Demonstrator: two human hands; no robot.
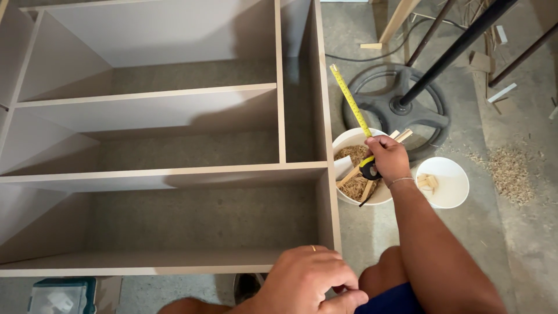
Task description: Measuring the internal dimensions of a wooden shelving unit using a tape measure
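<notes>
— So which step does the person seem to be at?
— Measuring, by the look of it. The right hand point(388, 158), right of centre, has its fingers clamped on a tape measure point(368, 168), whose yellow blade point(350, 99) sticks up and left, free in the air above the bucket point(349, 141) of shavings.
— And the left hand point(305, 282)?
— At the bottom edge, fingers curled together; whether it pinches anything cannot be told. It sits just beside the lower right corner of the cabinet point(163, 168), which fills the left of the frame.
— What would the next move call for?
— Probably laying the blade flat along a panel, its tip hooked on an edge, with both hands steady.
</notes>
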